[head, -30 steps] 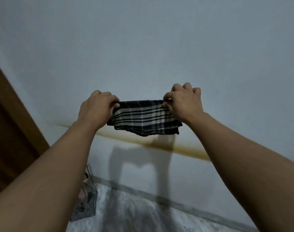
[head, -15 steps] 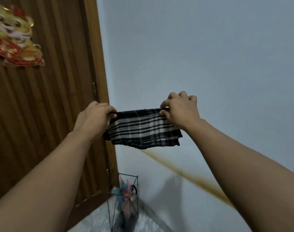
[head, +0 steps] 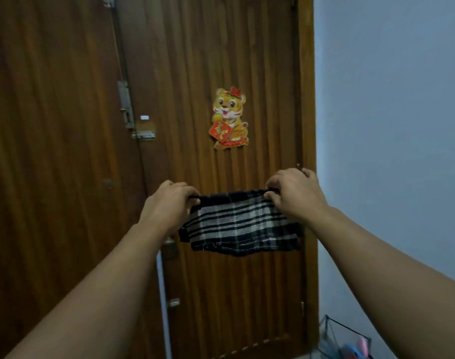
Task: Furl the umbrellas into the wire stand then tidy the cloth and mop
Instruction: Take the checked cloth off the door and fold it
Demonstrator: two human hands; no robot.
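**Plaid cloth held taut in front of the wooden door**

Swinging left since the earlier frames, the head camera now faces the wooden door (head: pixel 221 60) squarely, where half a second ago the door filled only the left side and the blue-grey wall (head: pixel 389 125) took the rest; the wall now keeps to the right edge. The hold on the cloth looks unchanged through all of this.

Head view: the left hand (head: pixel 169 203) and right hand (head: pixel 293 193) sit at centre frame, each curled closed with fingers pinching one top corner of the black-and-white plaid cloth (head: pixel 239 224). It hangs between them, stretched along its top edge and apparently doubled over, its lower hem loose. Held this way, the fabric stays flat and square, which suits either another fold or draping it somewhere; which of the two is meant, I cannot tell. A tiger sticker (head: pixel 229 117) sits on the door above the hands, a sliding bolt latch (head: pixel 129 112) further left. At lower right, the wire stand (head: pixel 335 335) peeks in with pink and blue umbrella parts (head: pixel 358 348) inside, so the umbrella step looks done. No mop is in view.
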